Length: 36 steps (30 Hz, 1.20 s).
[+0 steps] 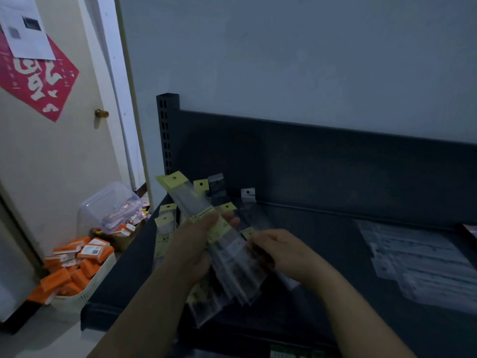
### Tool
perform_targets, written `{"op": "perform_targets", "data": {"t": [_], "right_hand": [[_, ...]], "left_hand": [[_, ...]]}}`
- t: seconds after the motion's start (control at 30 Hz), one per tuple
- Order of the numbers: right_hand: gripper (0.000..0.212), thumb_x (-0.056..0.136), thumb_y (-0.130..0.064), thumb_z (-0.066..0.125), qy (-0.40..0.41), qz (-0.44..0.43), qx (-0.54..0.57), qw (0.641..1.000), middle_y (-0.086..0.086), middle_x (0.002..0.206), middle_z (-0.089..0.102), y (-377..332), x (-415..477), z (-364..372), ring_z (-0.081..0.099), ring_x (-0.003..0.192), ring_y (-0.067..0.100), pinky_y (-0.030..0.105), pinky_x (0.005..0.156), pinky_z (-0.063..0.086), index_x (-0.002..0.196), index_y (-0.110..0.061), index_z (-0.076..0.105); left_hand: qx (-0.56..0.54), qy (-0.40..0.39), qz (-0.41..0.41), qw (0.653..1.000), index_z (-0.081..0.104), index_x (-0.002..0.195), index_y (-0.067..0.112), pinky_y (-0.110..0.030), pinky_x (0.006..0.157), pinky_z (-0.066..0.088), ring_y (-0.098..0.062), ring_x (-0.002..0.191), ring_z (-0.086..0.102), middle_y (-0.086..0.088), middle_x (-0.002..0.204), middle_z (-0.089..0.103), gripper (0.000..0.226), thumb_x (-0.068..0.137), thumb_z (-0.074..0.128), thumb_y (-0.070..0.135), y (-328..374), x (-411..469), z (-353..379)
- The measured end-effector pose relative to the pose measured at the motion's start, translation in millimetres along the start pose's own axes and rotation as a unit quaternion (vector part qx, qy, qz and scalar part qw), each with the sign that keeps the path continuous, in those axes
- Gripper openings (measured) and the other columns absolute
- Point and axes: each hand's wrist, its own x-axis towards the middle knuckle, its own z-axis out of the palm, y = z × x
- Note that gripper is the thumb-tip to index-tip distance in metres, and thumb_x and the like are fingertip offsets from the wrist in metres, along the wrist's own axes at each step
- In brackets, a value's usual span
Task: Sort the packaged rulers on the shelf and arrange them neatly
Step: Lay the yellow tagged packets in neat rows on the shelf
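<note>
Left hand (196,244): fingers curl round a fanned bundle of rulers (232,272) above the shelf (322,228). Right hand (281,251): fingertips pinch one pack at the fan's edge. Risk: the slick sleeves may slip from this loose fan and scatter, undoing the sort.

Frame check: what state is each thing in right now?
Left hand: grips a fanned bundle of ruler packets.
Right hand: pinches one packet of it.
Packets at right: lying flat on the shelf, overlapping.
Clear box: tilted, items inside.
Door: shut.
</note>
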Motion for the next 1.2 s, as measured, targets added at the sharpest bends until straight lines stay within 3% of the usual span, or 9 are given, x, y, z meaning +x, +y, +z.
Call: {"op": "perform_targets", "data": {"t": [0.07, 0.13, 0.23, 0.47, 0.67, 0.8, 0.97, 1.07, 1.2], "right_hand": [[0.032, 0.100, -0.031, 0.040, 0.085, -0.032, -0.175, 0.980, -0.005, 0.100, 0.062, 17, 9, -5, 0.056, 0.096, 0.011, 0.026, 0.084, 0.044, 0.101, -0.013, 0.067], [0.035, 0.101, -0.030, 0.037, 0.065, -0.032, -0.312, 0.947, -0.003, 0.138, 0.048, 33, 14, -7, 0.039, 0.129, 0.019, 0.032, 0.107, 0.034, 0.129, -0.023, 0.057], [0.041, 0.102, -0.024, 0.034, 0.046, -0.003, -0.345, 0.938, -0.001, 0.154, 0.029, 43, 16, -10, 0.024, 0.140, 0.020, 0.029, 0.113, 0.022, 0.143, -0.023, 0.041], [0.041, 0.087, -0.048, 0.054, 0.094, 0.034, -0.372, 0.923, 0.005, 0.128, 0.044, 28, 19, -7, 0.035, 0.121, 0.023, 0.033, 0.100, 0.037, 0.116, -0.019, 0.060], [0.033, 0.074, -0.043, 0.068, 0.071, 0.128, -0.285, 0.947, 0.001, 0.077, 0.057, 15, 25, -11, 0.057, 0.079, 0.018, 0.026, 0.056, 0.040, 0.064, -0.021, 0.045], [0.026, 0.073, -0.025, 0.072, 0.093, 0.117, -0.254, 0.956, 0.001, 0.065, 0.054, 17, 24, -14, 0.054, 0.062, 0.015, 0.024, 0.054, 0.038, 0.064, -0.014, 0.050], [0.015, 0.093, -0.019, 0.058, 0.143, 0.026, 0.031, 0.989, -0.001, 0.066, 0.057, 12, 9, -15, 0.047, 0.054, 0.005, 0.013, 0.045, 0.036, 0.081, -0.009, 0.062], [0.015, 0.095, -0.017, 0.055, 0.061, 0.008, 0.160, 0.985, -0.001, 0.068, 0.062, -1, -1, -4, 0.054, 0.053, 0.006, 0.017, 0.049, 0.042, 0.088, -0.012, 0.067], [0.014, 0.094, -0.022, 0.058, -0.036, -0.014, 0.084, 0.996, -0.003, 0.074, 0.064, -5, -5, 7, 0.056, 0.066, 0.009, 0.019, 0.061, 0.045, 0.093, -0.014, 0.069]], "left_hand": [[-0.001, 0.013, -0.004, 1.000, 0.067, 0.091, -0.002, -0.037, 0.068, 0.058, -0.025, 0.078, 0.070, -0.018, 0.090, 0.072, 0.025, 0.098, 0.047, 0.011, 2, -1, -5], [-0.040, 0.028, -0.007, 0.999, 0.063, 0.084, 0.000, -0.034, 0.057, 0.059, -0.022, 0.063, 0.065, -0.014, 0.076, 0.068, 0.022, 0.097, 0.046, 0.007, 5, -2, -9], [-0.087, 0.028, -0.016, 0.996, 0.055, 0.085, 0.007, -0.029, 0.047, 0.052, -0.019, 0.053, 0.052, -0.007, 0.064, 0.055, 0.016, 0.097, 0.045, 0.007, 9, -5, -11], [-0.070, 0.032, -0.033, 0.996, 0.055, 0.081, 0.008, -0.037, 0.063, 0.055, -0.019, 0.058, 0.049, -0.006, 0.065, 0.053, 0.019, 0.098, 0.046, 0.010, 5, -8, -16], [-0.076, 0.022, -0.035, 0.996, 0.055, 0.081, 0.007, -0.039, 0.069, 0.049, -0.020, 0.058, 0.046, -0.008, 0.066, 0.052, 0.019, 0.098, 0.047, 0.010, 2, -9, -14], [-0.054, 0.015, -0.037, 0.998, 0.054, 0.078, 0.007, -0.040, 0.064, 0.052, -0.023, 0.059, 0.046, -0.010, 0.066, 0.051, 0.022, 0.098, 0.047, 0.009, -2, -8, -15], [-0.002, 0.008, -0.031, 0.999, 0.057, 0.069, 0.005, -0.033, 0.055, 0.052, -0.024, 0.055, 0.047, -0.012, 0.062, 0.051, 0.022, 0.090, 0.061, 0.011, -5, -7, -8], [0.022, -0.032, -0.039, 0.998, 0.061, 0.075, 0.003, -0.036, 0.062, 0.054, -0.026, 0.060, 0.058, -0.013, 0.070, 0.060, 0.024, 0.081, 0.071, 0.023, -7, -7, -3], [0.013, 0.001, -0.041, 0.999, 0.063, 0.112, -0.006, -0.048, 0.080, 0.057, -0.035, 0.092, 0.066, -0.024, 0.106, 0.068, 0.033, 0.089, 0.063, 0.018, -9, -2, 2]]}}
